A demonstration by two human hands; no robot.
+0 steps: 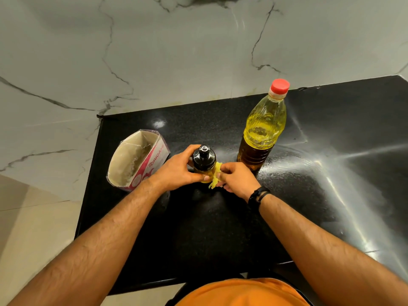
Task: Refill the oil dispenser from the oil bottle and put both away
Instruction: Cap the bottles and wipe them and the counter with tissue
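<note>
Left grip [178, 171]: curled round dispenser [204, 161], upright on worktop [220, 228].
Right grip [235, 176]: pinches yellow cloth [216, 176] against dispenser.
Box [136, 161] print: "TORICAN", partly legible.

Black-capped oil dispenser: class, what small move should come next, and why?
Probably finish wiping its side: the left hand grips the black-capped oil dispenser while the right hand pinches a crumpled yellow cloth against it; the red-capped plastic oil bottle stands closed.
</note>
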